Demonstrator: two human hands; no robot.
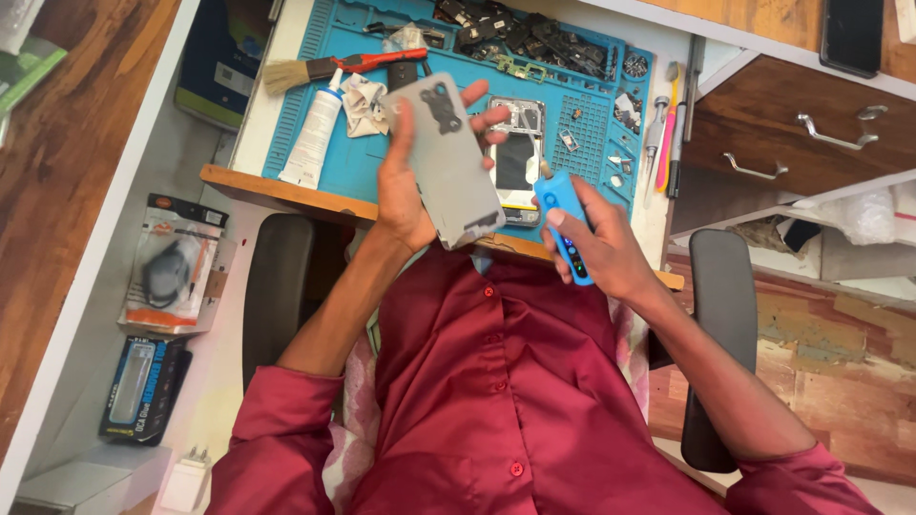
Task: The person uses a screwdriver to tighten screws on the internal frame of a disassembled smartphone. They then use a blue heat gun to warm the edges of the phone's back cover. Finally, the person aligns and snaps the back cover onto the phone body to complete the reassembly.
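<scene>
Now mid-disassembly: left hand [401, 191] clasping grey phone back panel [447, 162]; right hand [601, 250] wrapped round blue electric screwdriver [561, 221], tip over opened phone body [517, 157]; next, probably seating tip on screw.

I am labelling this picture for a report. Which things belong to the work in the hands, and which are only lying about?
In use: grey back cover in left hand; blue electric screwdriver in right hand; opened phone.
Lying about: brush, white tube, packaged items.

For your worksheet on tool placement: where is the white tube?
In the head view, the white tube lies on the blue mat's left edge, just below the brush.
</scene>
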